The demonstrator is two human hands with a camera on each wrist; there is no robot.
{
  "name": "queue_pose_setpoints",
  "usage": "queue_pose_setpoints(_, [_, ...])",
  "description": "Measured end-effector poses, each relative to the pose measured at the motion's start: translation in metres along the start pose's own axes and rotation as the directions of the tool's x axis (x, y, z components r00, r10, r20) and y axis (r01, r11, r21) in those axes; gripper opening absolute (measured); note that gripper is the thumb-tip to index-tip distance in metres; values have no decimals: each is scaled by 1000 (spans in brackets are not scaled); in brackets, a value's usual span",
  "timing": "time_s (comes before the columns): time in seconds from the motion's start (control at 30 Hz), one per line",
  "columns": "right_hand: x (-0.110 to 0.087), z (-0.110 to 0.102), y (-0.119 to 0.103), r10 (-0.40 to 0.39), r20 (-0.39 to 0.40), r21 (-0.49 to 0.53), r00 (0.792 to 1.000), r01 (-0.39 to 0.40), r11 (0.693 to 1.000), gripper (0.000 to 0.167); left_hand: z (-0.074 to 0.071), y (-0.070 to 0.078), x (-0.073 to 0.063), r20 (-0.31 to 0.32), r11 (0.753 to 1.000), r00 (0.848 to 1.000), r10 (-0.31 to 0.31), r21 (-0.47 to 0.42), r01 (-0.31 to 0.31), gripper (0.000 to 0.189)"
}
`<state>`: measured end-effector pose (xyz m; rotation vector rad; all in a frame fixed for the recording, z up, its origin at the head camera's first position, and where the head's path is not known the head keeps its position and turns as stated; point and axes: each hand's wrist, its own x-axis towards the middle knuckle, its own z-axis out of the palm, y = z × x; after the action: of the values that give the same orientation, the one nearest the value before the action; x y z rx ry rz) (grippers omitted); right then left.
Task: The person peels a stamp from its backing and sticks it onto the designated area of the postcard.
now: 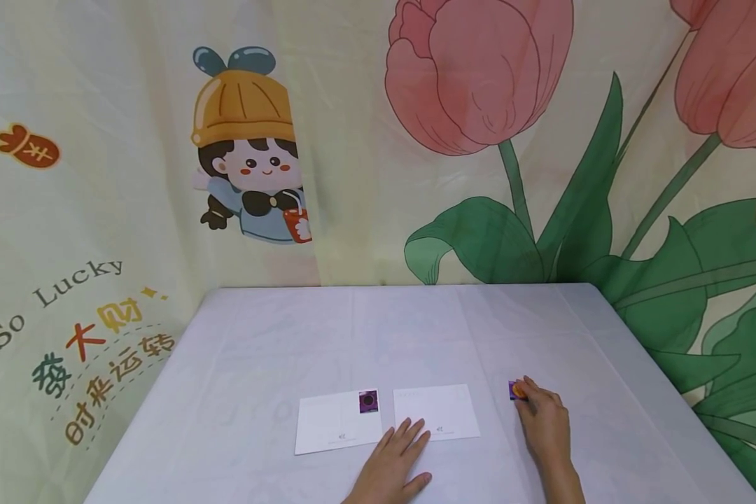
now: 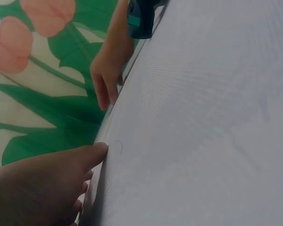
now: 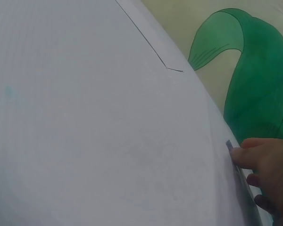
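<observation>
Two white postcards lie side by side on the table. The left postcard [image 1: 327, 423] has a purple stamp [image 1: 368, 402] with a dark round design in its top right corner. On the right postcard [image 1: 437, 406] only faint print shows. My left hand [image 1: 393, 458] rests with spread fingers at that card's lower left corner. To the right, apart from the cards, my right hand [image 1: 546, 420] pinches a small purple and orange stamp [image 1: 513, 390] by its right side, partly covering it. In the right wrist view the stamp's purple edge [image 3: 229, 144] sticks out past the fingertips.
A white cloth covers the table [image 1: 277, 336], whose far edge meets a printed curtain [image 1: 353, 175] with tulips and a cartoon figure. A dark wrist device [image 2: 140, 19] sits on the right forearm in the left wrist view.
</observation>
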<state>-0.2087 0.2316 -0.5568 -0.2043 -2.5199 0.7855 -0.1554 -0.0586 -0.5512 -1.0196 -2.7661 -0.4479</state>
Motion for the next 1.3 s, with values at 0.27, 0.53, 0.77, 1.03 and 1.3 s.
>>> queue_pose_setpoints(0.27, [-3, 0, 2, -120, 20, -29, 993, 121, 992, 33, 2, -2, -2, -11, 1000, 1000, 15, 5, -15, 58])
queue_pose_setpoints(0.53, [-3, -3, -1, -73, 42, -19, 996, 74, 997, 32, -1, -2, -2, -20, 999, 999, 36, 21, -36, 58])
queue_pose_setpoints(0.77, [-3, -4, -1, -83, 35, 12, 996, 83, 997, 30, -1, -2, -3, -34, 998, 998, 45, 36, -43, 58])
queue_pose_setpoints(1.03, [-3, -5, 2, -1, 102, 11, 995, 0, 1000, 36, 0, -1, -3, -30, 997, 998, 51, 58, -49, 58])
queue_pose_setpoints(1.3, [-2, -2, 5, -74, 9, 54, 997, 74, 996, 30, 1, -2, -3, -24, 998, 999, 40, 57, -38, 58])
